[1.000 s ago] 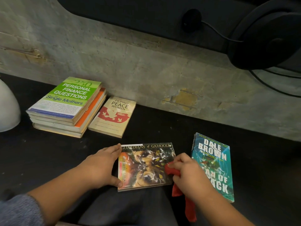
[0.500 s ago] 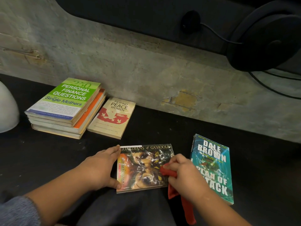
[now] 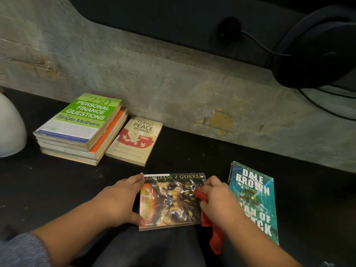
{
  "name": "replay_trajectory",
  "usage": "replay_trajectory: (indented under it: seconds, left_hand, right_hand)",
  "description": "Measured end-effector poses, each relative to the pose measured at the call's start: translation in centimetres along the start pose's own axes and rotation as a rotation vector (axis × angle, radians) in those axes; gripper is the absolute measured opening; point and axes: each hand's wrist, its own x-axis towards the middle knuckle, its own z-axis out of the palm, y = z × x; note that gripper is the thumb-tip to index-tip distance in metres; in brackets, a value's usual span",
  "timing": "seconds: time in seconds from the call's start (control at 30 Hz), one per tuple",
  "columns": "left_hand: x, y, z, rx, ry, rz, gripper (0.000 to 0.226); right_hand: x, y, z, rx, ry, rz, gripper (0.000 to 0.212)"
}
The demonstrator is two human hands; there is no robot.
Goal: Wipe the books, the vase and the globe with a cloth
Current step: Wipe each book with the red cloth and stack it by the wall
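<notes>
A glossy Guardians of Ga'Hoole book [image 3: 171, 201] lies flat near the front of the black table. My left hand [image 3: 120, 201] holds its spine edge, fingers along the top corner and thumb at the bottom corner. My right hand [image 3: 219, 201] grips a red cloth [image 3: 206, 212] bunched against the book's right edge; the cloth's tail hangs down below my wrist. A teal Dale Brown paperback [image 3: 256, 197] lies just right of that hand. A Filipino Peace Women book [image 3: 135, 140] and a stack of books [image 3: 81, 128] with a green cover on top lie at the back left.
A white rounded object [image 3: 9, 128] sits at the far left edge, partly cut off. Black headphones [image 3: 316, 47] with a cable hang on the wall at upper right. A rough concrete wall [image 3: 173, 83] backs the black table [image 3: 212, 155].
My right hand with the red cloth has slid a little up and back along the book's right edge. The left hand stays on the spine.
</notes>
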Motion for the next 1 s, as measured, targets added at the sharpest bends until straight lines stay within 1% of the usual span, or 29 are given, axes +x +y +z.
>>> replay_trajectory:
  seconds: [0.07,0.17,0.23,0.3,0.33,0.43,0.47,0.53,0.6,0.67,0.73,0.8,0.87,0.9,1.0]
  left_hand:
    - [0.0,0.0,-0.1,0.003,-0.004,0.001,0.117]
    - [0.0,0.2,-0.1,0.010,-0.007,0.001,0.117]
    - [0.0,0.1,-0.1,0.012,-0.009,0.001,0.117]
    - [0.0,0.0,-0.1,0.014,-0.013,0.001,0.117]
    - [0.0,0.0,-0.1,0.014,-0.015,0.001,0.117]
    - [0.0,0.0,-0.1,0.011,-0.016,-0.001,0.117]
    - [0.1,0.1,-0.1,0.011,-0.017,-0.001,0.117]
    - [0.1,0.0,-0.1,0.012,-0.016,0.000,0.117]
    - [0.0,-0.1,-0.1,0.010,-0.015,0.002,0.117]
    - [0.1,0.0,-0.1,0.012,-0.019,0.002,0.117]
    - [0.1,0.0,-0.1,0.013,-0.020,0.000,0.117]
    - [0.1,0.0,-0.1,0.012,-0.020,0.001,0.117]
    - [0.1,-0.1,-0.1,0.012,-0.021,0.006,0.117]
    - [0.1,0.0,-0.1,0.015,-0.024,0.006,0.116]
    - [0.2,0.1,-0.1,0.021,-0.025,0.005,0.116]
  right_hand:
    - [0.2,0.3,-0.3,0.043,-0.024,0.023,0.035]
    - [1.2,0.5,-1.0,0.009,0.023,0.128,0.032]
    - [1.3,0.1,-0.7,-0.053,0.016,0.067,0.034]
    - [0.9,-0.2,-0.3,-0.042,-0.028,-0.017,0.037]
    - [0.9,-0.1,-0.3,-0.024,-0.042,-0.026,0.038]
    - [1.7,0.3,-0.8,-0.018,0.017,0.070,0.035]
    - [1.8,0.1,-0.8,-0.044,0.027,0.074,0.034]
    - [1.8,-0.3,-0.5,-0.075,0.005,0.004,0.036]
    - [1.8,-0.2,-0.2,-0.028,-0.036,-0.039,0.037]
    - [2.3,0.3,-0.6,0.016,-0.016,0.023,0.035]
    - [2.9,0.4,-0.7,-0.018,0.019,0.072,0.034]
    - [3.0,0.0,-0.5,-0.049,-0.001,0.027,0.036]
    - [3.0,-0.1,-0.3,-0.016,-0.053,-0.035,0.037]
    - [3.1,0.1,-0.4,0.013,-0.067,-0.034,0.037]
    - [4.0,0.4,-0.9,0.012,-0.016,0.063,0.035]
